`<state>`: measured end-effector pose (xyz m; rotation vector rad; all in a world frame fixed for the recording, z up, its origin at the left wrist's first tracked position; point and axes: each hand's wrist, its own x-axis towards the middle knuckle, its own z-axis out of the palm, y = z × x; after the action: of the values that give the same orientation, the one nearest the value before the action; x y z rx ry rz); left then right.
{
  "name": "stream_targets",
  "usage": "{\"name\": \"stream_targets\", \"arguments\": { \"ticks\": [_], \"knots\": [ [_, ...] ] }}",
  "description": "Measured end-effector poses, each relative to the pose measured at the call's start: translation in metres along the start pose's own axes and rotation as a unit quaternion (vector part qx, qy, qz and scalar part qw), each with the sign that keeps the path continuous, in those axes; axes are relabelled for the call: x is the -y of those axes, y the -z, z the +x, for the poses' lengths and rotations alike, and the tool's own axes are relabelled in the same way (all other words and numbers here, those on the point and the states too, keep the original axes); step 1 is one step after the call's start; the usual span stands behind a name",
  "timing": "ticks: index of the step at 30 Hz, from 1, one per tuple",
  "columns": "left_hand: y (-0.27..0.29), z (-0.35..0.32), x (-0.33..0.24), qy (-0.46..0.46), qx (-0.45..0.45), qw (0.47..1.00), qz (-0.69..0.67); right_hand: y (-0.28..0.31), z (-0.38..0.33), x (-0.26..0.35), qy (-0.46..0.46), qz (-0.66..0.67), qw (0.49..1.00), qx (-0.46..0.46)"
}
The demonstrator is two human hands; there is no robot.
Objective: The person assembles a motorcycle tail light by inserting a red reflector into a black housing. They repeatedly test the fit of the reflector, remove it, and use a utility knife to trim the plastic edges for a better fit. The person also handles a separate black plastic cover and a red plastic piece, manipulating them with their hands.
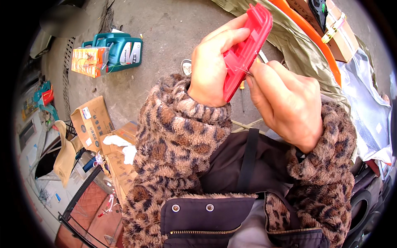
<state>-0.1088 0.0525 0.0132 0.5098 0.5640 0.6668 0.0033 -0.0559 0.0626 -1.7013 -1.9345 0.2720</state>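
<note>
Red plastic part (pixel 247 49) above oil jug (pixel 120 48), cartons (pixel 92 122).

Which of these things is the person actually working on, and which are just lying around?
In hand:
- red plastic part, gripped by the left hand
- thin metal pin, pinched by the right hand against the part

Lying about:
- teal oil jug
- orange box
- open cardboard boxes
- screwdriver on the concrete
- grey tarp

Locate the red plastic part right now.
Head view, upper centre: the red plastic part is held up in the left hand, with the right hand pinching a thin metal pin against its lower edge.
</note>
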Motion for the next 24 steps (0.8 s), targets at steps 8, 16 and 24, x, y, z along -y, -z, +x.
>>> {"name": "stream_targets", "arguments": {
  "ticks": [8, 16, 24],
  "knots": [
    [0.027, 0.003, -0.013, 0.063, 0.223, 0.965, -0.125, 0.001, 0.000, -0.001, 0.008, 0.011, 1.000, 0.004],
    [0.004, -0.003, -0.010, 0.022, 0.043, 0.998, -0.030, 0.000, 0.005, -0.015, 0.013, -0.022, 0.999, -0.021],
    [0.022, 0.002, -0.004, 0.040, 0.216, 0.966, -0.133, 0.002, 0.008, -0.014, 0.005, -0.032, 0.999, -0.022]
  ]
}}
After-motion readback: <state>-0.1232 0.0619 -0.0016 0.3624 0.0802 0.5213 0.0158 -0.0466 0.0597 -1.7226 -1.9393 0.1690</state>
